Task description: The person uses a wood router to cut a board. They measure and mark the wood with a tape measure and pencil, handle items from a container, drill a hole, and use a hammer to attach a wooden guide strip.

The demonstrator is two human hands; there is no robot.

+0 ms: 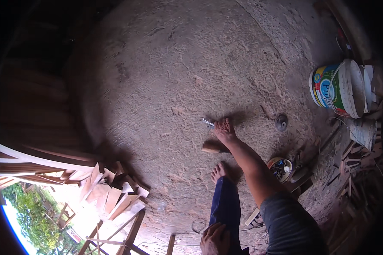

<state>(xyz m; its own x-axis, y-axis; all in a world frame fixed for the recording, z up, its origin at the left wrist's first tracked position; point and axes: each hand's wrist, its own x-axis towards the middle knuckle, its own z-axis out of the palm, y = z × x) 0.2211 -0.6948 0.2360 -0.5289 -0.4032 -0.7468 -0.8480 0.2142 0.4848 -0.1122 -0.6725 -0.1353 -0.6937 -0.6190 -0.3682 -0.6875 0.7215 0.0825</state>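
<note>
My right hand point(224, 130) is stretched out low over the rough floor. Its fingers are closed around a small silver metal tool point(207, 122), whose end sticks out to the left; its exact kind is too small to make out. Just below that hand lies a short wooden piece point(212, 148), partly in shadow. My left hand point(215, 239) rests with fingers laid over the dark blue trouser leg point(225, 204) at the bottom edge. A bare foot point(219, 171) stands on the floor near the wooden piece.
A round grey disc-like object point(281, 123) lies right of my hand. A tub of small dark items point(280, 168) sits beside my right arm. Labelled white bucket point(338, 89) and wood scraps point(357, 165) line the right. Cut boards point(115, 191) are piled lower left.
</note>
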